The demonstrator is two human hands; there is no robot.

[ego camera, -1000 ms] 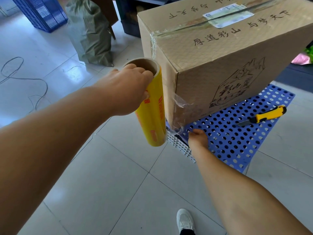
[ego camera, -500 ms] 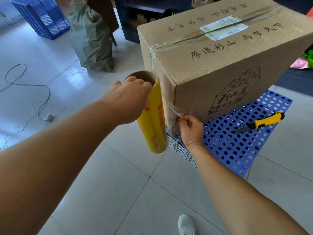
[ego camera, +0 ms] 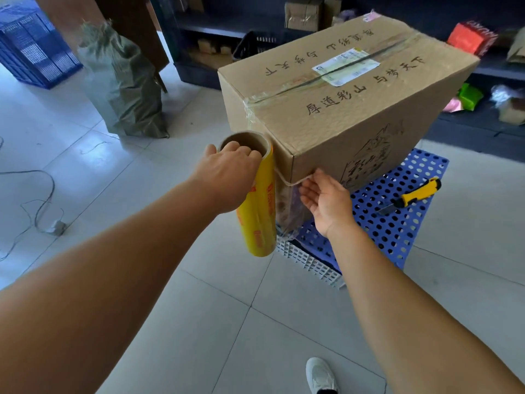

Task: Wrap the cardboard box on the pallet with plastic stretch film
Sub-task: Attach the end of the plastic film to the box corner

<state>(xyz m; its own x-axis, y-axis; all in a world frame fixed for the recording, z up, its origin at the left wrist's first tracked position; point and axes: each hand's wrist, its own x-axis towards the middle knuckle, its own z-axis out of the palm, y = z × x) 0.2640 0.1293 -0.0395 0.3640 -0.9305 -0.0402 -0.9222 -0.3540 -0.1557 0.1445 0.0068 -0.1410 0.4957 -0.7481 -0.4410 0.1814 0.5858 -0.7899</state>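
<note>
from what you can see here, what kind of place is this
Probably a small storeroom or packing area. A taped cardboard box sits on a blue plastic pallet on a tiled floor, dark shelving behind holds more small boxes and packets, and stacked blue crates stand at the far left.

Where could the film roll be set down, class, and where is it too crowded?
Free: bare floor tiles between the white shoe and the pallet. The pallet's blue strip beside the box holds a yellow knife. Crowded: box corner, where both hands, left hand and right hand, work.
</note>
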